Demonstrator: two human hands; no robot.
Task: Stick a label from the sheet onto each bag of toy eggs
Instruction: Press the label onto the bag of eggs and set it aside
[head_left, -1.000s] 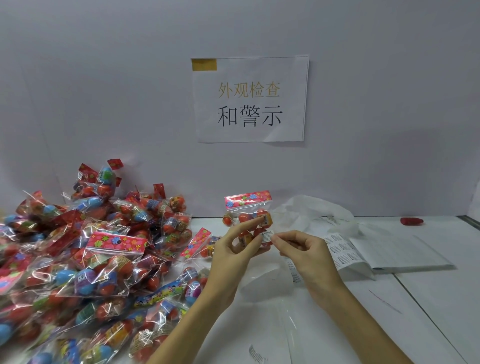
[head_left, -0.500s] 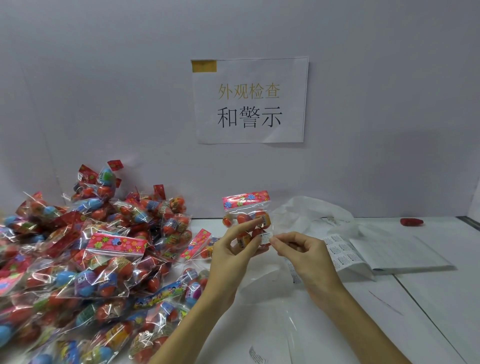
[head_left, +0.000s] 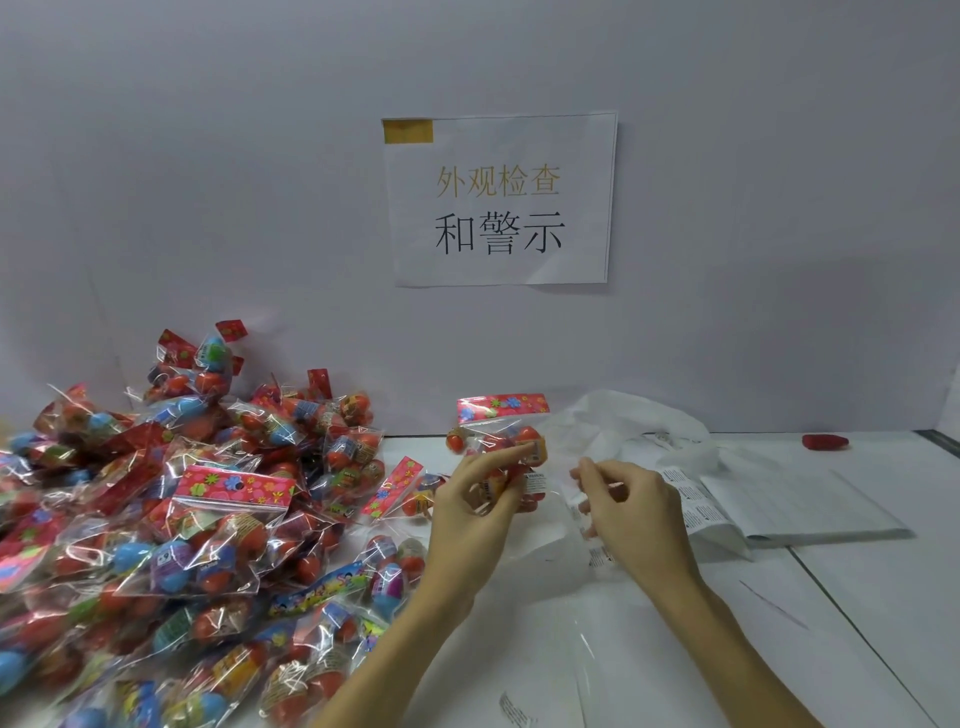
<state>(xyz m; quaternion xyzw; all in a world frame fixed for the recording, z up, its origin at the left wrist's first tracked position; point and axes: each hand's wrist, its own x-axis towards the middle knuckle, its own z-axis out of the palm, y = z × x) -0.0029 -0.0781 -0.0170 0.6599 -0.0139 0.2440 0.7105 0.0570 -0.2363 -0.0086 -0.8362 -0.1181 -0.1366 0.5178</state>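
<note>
I am seeing a big pile of bagged toy eggs (head_left: 171, 530) crowding the table's (head_left: 857, 597) left side up to the back wall, where a printed notice (head_left: 500, 198) is hanging. A label sheet (head_left: 779, 499) is lying toward the back right, crumpled white wrapping (head_left: 623, 431) behind it, a small red thing (head_left: 825, 442) near the far right corner. My left hand (head_left: 475, 512) is gripping one clear bag of eggs (head_left: 506, 441) upright above the table's middle, a white label (head_left: 536, 482) showing on its lower right. My right hand (head_left: 631, 512) is hovering just beside it, fingers loosely curled, its grip holding nothing I can see.

Both hands, left (head_left: 475, 512) and right (head_left: 631, 512), and forearms are bare: no sleeves, gloves or jewellery.
</note>
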